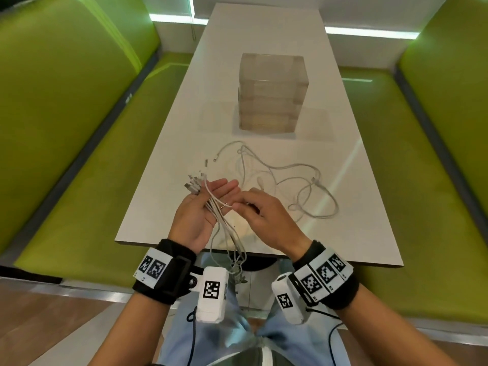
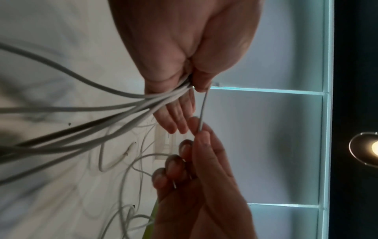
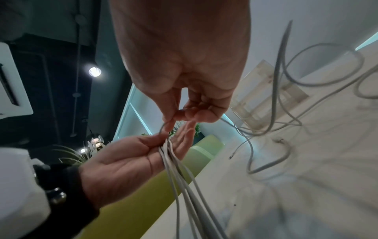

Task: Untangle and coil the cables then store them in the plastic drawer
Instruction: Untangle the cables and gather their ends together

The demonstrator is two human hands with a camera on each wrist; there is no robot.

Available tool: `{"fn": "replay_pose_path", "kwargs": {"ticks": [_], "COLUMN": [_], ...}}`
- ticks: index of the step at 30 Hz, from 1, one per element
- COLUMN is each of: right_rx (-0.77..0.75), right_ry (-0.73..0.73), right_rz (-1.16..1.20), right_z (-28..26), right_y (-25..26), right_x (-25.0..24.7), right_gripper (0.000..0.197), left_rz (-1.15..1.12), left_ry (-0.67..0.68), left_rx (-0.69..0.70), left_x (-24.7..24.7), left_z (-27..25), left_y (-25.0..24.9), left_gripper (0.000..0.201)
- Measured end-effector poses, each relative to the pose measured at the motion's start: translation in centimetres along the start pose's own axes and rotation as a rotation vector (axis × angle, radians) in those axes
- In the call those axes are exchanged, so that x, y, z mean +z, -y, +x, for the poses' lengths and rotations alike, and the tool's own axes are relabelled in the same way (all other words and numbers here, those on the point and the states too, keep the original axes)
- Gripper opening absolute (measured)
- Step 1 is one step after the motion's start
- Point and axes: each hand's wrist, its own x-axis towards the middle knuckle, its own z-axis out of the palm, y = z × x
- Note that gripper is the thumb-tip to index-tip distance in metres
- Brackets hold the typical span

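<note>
— White cables (image 1: 214, 207), where are they lying?
— A bundle is lying across the left hand (image 1: 196, 215), thumb pinning it against the palm, fingers straight. More are sprawling on the table (image 1: 169, 143), just in front of the plastic drawer (image 1: 272, 96).
— And the right hand (image 1: 266, 220)?
— It is pinching one strand between thumb and forefinger, right beside the bundle.

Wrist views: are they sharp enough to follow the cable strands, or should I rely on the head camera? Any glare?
Head view: sharp on both hands, left hand and right hand; a glare streak crosses the table beside the loose cables. Left wrist view: dim, backlit, near strands smeared. Right wrist view: strands in the palm readable, table cables soft, edges warped.
</note>
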Motion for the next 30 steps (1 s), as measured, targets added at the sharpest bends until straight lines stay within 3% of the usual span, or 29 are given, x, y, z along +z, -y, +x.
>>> {"fn": "replay_pose_path", "kwargs": {"ticks": [6, 11, 16, 19, 22, 25, 28, 30], "right_rx": [0.079, 0.071, 0.143, 0.217, 0.224, 0.165, 0.109, 0.076], "right_ry": [-0.032, 0.07, 0.321, 0.364, 0.329, 0.164, 0.003, -0.059], "right_rz": [0.12, 0.11, -0.117, -0.233, -0.219, -0.054, 0.136, 0.144], "right_z": [-0.2, -0.2, -0.2, -0.4, -0.7, -0.4, 0.4, 0.8], "right_y": [-0.3, -0.5, -1.7, -3.9, -4.8, -3.6, -1.5, -0.3], "right_x": [0.2, -0.2, -2.0, -4.2, -6.0, -6.2, -5.4, -4.5], "right_gripper": [0.017, 0.018, 0.028, 0.029, 0.029, 0.029, 0.032, 0.034], "left_rz": [-0.182, -0.116, -0.144, -0.154, -0.078, 0.087, 0.272, 0.371], "left_ry": [0.065, 0.077, 0.046, -0.003, -0.064, -0.076, 0.006, 0.091], "left_rx": [0.023, 0.08, 0.113, 0.211, 0.291, 0.253, 0.146, 0.108], "left_x": [0.2, 0.7, 0.2, -1.2, -2.4, -1.8, 0.0, 1.4], "left_z": [0.0, 0.2, 0.8, 1.1, 1.2, 1.2, 1.0, 0.5], "left_y": [-0.5, -0.9, -2.6, -5.0, -6.3, -4.8, -2.0, -0.4], "left_gripper": [0.039, 0.022, 0.029, 0.031, 0.031, 0.03, 0.039, 0.051]}}
